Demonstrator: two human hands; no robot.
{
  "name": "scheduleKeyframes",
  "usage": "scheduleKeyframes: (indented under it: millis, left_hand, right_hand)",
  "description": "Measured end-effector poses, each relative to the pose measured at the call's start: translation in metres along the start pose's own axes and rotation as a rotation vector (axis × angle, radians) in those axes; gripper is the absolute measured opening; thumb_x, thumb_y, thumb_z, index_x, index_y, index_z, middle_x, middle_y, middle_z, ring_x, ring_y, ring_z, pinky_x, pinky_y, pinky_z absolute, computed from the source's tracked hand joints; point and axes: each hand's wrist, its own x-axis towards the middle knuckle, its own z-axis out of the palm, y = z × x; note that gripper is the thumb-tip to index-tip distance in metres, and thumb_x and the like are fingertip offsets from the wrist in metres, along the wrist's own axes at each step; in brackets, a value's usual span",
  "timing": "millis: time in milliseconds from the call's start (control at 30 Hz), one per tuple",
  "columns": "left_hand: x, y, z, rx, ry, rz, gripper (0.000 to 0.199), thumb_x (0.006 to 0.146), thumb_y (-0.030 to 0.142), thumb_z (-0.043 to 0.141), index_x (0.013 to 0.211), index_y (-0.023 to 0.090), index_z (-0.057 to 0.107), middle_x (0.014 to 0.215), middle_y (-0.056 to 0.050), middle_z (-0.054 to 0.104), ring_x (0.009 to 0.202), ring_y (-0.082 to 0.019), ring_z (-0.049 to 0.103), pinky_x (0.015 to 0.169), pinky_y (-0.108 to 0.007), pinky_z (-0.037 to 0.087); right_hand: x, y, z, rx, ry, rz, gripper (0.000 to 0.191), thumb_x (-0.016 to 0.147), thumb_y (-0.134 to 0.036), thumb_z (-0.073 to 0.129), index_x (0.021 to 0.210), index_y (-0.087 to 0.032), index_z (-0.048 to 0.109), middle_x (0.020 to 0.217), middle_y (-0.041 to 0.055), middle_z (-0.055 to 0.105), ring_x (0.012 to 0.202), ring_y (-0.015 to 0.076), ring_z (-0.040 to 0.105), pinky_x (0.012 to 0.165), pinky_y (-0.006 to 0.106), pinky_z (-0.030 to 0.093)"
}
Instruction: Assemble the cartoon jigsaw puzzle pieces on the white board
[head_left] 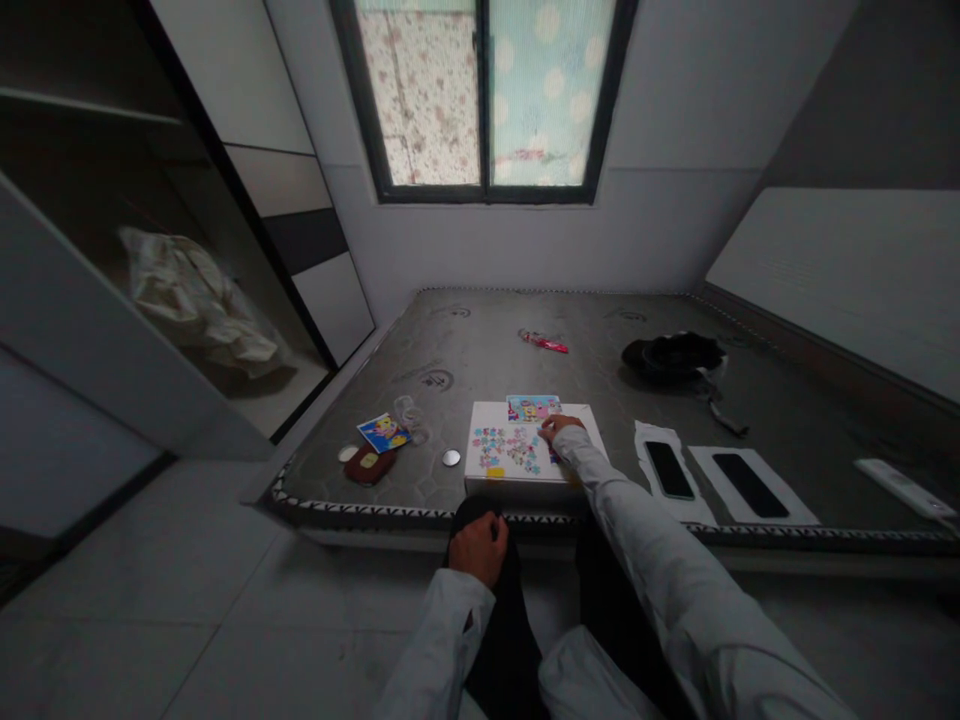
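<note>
A white box (475,455) lies flat on the mattress in front of me. Small colourful jigsaw puzzle pieces (519,450) are spread over its top, some of them close together. A bright cartoon picture card (533,407) lies at the box's far edge. My right hand (562,428) reaches over the right part of the box, its fingers pinched on a small puzzle piece at the edge of the spread. Part of the box top is hidden under that hand and sleeve. On my left knee rests my left hand (480,548), curled into a loose fist and apart from the box.
Left of the box are a round silver disc (451,458), a brown pouch (367,465) and a blue cartoon packet (385,433). Two dark phones (670,470) lie on white sheets at right, with a black cap (671,357) behind. A red item (546,342) lies farther back.
</note>
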Motion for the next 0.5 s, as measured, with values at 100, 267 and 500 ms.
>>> scheduleKeyframes:
  millis: [100, 267, 500]
  left_hand:
    - [0.0002, 0.0008, 0.0022, -0.009, 0.011, 0.007, 0.035, 0.11, 0.043, 0.05, 0.101, 0.028, 0.08, 0.103, -0.006, 0.085, 0.097, -0.022, 0.079, 0.075, -0.028, 0.044]
    - [0.0003, -0.0003, 0.0081, -0.021, 0.041, 0.027, 0.033, 0.11, 0.043, 0.052, 0.1, 0.028, 0.08, 0.103, -0.005, 0.086, 0.095, -0.023, 0.08, 0.074, -0.029, 0.043]
    - [-0.0007, -0.0017, 0.0099, -0.05, 0.055, 0.041, 0.033, 0.11, 0.041, 0.053, 0.098, 0.027, 0.08, 0.1, -0.005, 0.085, 0.093, -0.022, 0.08, 0.072, -0.029, 0.042]
  right_hand:
    - [0.0012, -0.0013, -0.0011, 0.03, -0.013, 0.014, 0.025, 0.089, -0.039, 0.082, 0.112, -0.029, 0.084, 0.1, 0.0026, 0.084, 0.09, 0.0172, 0.076, 0.086, 0.026, 0.053]
    - [0.0025, -0.0053, -0.0019, 0.069, -0.027, 0.042, 0.025, 0.086, -0.032, 0.083, 0.111, -0.026, 0.084, 0.094, 0.003, 0.083, 0.086, 0.0168, 0.075, 0.082, 0.025, 0.054]
    - [0.0032, -0.0093, -0.0071, 0.142, -0.059, 0.11, 0.024, 0.083, -0.03, 0.084, 0.105, -0.022, 0.082, 0.075, 0.0, 0.078, 0.064, 0.0136, 0.071, 0.067, 0.022, 0.053]
